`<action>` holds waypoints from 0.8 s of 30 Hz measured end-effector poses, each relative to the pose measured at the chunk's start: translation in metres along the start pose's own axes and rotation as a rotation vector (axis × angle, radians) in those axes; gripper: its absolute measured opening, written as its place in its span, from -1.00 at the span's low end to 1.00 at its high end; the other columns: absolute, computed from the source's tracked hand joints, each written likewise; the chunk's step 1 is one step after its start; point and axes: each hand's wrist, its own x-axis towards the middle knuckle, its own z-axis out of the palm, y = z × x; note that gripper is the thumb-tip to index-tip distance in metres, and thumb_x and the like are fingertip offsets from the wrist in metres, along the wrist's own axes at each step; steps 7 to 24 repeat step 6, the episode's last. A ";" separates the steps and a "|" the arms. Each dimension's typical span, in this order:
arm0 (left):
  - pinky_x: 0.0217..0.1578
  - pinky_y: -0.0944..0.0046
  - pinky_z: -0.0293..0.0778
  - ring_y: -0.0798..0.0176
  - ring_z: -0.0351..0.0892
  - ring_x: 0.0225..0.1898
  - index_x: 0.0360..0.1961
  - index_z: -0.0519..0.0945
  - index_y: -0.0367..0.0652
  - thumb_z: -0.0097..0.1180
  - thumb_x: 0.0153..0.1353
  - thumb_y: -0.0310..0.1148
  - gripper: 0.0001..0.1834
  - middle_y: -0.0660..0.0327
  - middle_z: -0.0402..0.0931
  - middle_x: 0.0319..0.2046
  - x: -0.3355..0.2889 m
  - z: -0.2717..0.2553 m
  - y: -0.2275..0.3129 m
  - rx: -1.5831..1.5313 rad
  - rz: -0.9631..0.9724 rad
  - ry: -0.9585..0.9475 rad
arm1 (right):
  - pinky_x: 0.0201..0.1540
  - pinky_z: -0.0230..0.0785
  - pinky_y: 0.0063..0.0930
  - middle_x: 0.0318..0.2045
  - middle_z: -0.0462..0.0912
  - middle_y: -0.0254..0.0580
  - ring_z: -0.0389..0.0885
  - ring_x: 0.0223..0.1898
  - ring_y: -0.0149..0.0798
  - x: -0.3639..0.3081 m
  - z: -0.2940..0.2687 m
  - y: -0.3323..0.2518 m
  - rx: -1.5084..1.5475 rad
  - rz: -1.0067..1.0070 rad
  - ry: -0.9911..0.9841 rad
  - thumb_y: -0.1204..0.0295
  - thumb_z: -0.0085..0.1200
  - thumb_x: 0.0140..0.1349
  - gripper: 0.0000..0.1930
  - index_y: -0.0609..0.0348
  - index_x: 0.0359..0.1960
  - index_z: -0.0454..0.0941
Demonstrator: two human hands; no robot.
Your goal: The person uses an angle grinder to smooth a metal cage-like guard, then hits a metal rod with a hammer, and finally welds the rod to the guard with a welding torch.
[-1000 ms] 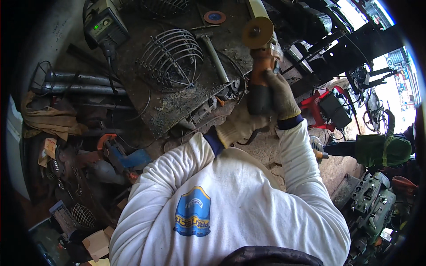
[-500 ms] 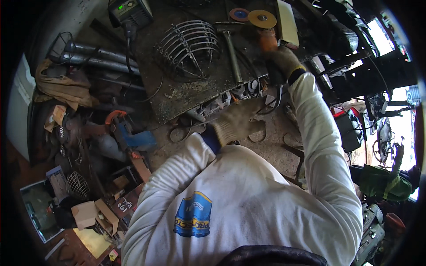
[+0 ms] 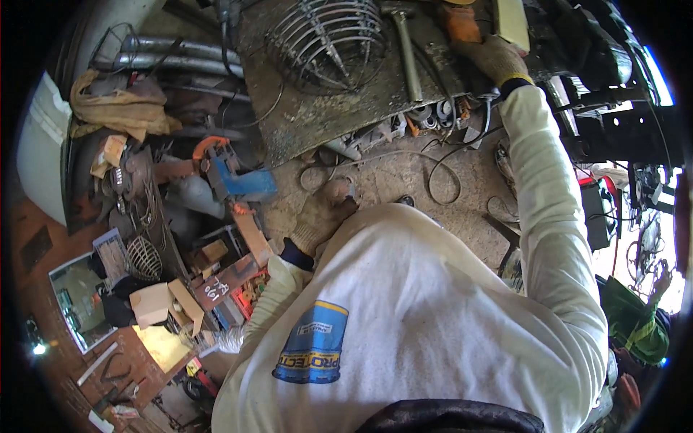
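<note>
My right hand [image 3: 497, 59], in a knitted work glove, grips an orange angle grinder [image 3: 463, 26] at the far edge of the workbench [image 3: 303, 130]. Most of the grinder's disc is cut off by the top of the picture. Close by on the bench lies a hammer [image 3: 408, 61] with a metal handle. Left of the hammer rests a domed cage of welded metal rods [image 3: 328, 47]. My left hand [image 3: 319, 219], also gloved, hangs low beside my body, off the bench. Its fingers are curled, and what they hold, if anything, is hidden.
A blue vise-like tool [image 3: 242, 184] with an orange part stands left of my left hand. Cables [image 3: 451, 187] loop over the floor below the bench. Cardboard boxes [image 3: 151, 304] and a smaller rod cage [image 3: 144, 258] sit at the lower left. Metal pipes [image 3: 173, 47] lie at upper left.
My left hand has moved down and to the left, away from the bench edge. The view has shifted, so the bench sits higher; my right hand still grips the grinder.
</note>
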 end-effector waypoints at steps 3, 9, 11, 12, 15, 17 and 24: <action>-0.08 0.08 0.60 -0.01 0.70 -0.07 0.08 0.57 -0.21 0.33 0.17 -0.21 -0.51 -0.04 0.67 -0.11 0.001 -0.019 0.018 -0.221 -0.313 -0.055 | 0.33 0.36 -0.08 0.15 0.62 0.32 0.58 0.24 0.17 -0.017 0.004 -0.002 -0.002 -0.037 0.081 -0.37 0.12 0.12 -0.03 0.30 0.28 0.50; 0.01 0.04 0.60 0.02 0.73 -0.07 0.16 0.56 -0.14 0.39 0.14 -0.17 -0.41 -0.02 0.69 0.01 0.003 -0.034 0.025 -0.296 -0.481 -0.112 | 0.32 0.38 -0.06 0.15 0.62 0.29 0.59 0.24 0.16 -0.036 0.017 -0.008 -0.045 -0.088 0.318 -0.38 0.09 0.17 -0.06 0.03 0.43 0.37; 0.01 0.04 0.60 0.02 0.73 -0.07 0.16 0.56 -0.14 0.39 0.14 -0.17 -0.41 -0.02 0.69 0.01 0.003 -0.034 0.025 -0.296 -0.481 -0.112 | 0.32 0.38 -0.06 0.15 0.62 0.29 0.59 0.24 0.16 -0.036 0.017 -0.008 -0.045 -0.088 0.318 -0.38 0.09 0.17 -0.06 0.03 0.43 0.37; 0.01 0.04 0.60 0.02 0.73 -0.07 0.16 0.56 -0.14 0.39 0.14 -0.17 -0.41 -0.02 0.69 0.01 0.003 -0.034 0.025 -0.296 -0.481 -0.112 | 0.32 0.38 -0.06 0.15 0.62 0.29 0.59 0.24 0.16 -0.036 0.017 -0.008 -0.045 -0.088 0.318 -0.38 0.09 0.17 -0.06 0.03 0.43 0.37; 0.01 0.04 0.60 0.02 0.73 -0.07 0.16 0.56 -0.14 0.39 0.14 -0.17 -0.41 -0.02 0.69 0.01 0.003 -0.034 0.025 -0.296 -0.481 -0.112 | 0.32 0.38 -0.06 0.15 0.62 0.29 0.59 0.24 0.16 -0.036 0.017 -0.008 -0.045 -0.088 0.318 -0.38 0.09 0.17 -0.06 0.03 0.43 0.37; 0.01 0.04 0.60 0.02 0.73 -0.07 0.16 0.56 -0.14 0.39 0.14 -0.17 -0.41 -0.02 0.69 0.01 0.003 -0.034 0.025 -0.296 -0.481 -0.112 | 0.32 0.38 -0.06 0.15 0.62 0.29 0.59 0.24 0.16 -0.036 0.017 -0.008 -0.045 -0.088 0.318 -0.38 0.09 0.17 -0.06 0.03 0.43 0.37; 0.01 0.04 0.60 0.02 0.73 -0.07 0.16 0.56 -0.14 0.39 0.14 -0.17 -0.41 -0.02 0.69 0.01 0.003 -0.034 0.025 -0.296 -0.481 -0.112 | 0.32 0.38 -0.06 0.15 0.62 0.29 0.59 0.24 0.16 -0.036 0.017 -0.008 -0.045 -0.088 0.318 -0.38 0.09 0.17 -0.06 0.03 0.43 0.37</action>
